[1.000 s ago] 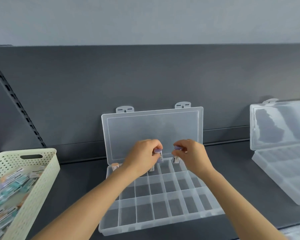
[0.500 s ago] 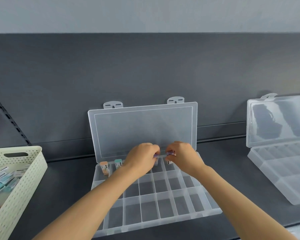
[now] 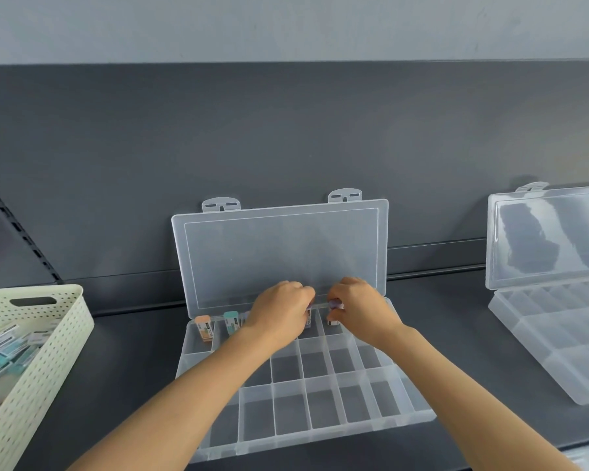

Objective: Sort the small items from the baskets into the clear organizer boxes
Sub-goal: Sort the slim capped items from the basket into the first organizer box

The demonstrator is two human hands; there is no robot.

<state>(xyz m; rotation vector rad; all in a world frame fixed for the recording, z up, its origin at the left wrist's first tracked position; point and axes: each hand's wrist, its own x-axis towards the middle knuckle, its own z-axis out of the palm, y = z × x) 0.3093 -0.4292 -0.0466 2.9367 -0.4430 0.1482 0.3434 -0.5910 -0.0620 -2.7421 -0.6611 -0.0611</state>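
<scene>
Head view. Clear lidded plastic organizer box (image 3: 323,407), six o'clock. Right hand (image 3: 361,309): fingers pinching small purple eraser (image 3: 335,304) over back row. Left hand (image 3: 279,314): fingers curled, grip hidden, I cannot tell. Step: placing. Next, I judge: lower into a free compartment.

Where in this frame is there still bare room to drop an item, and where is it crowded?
Free: in the box, the middle and front rows look bare where visible, plus shelf strips either side, toward the basket and the second box. Crowded: the back row, with orange eraser, teal eraser, left hand, and right hand pinching a purple eraser.
</scene>
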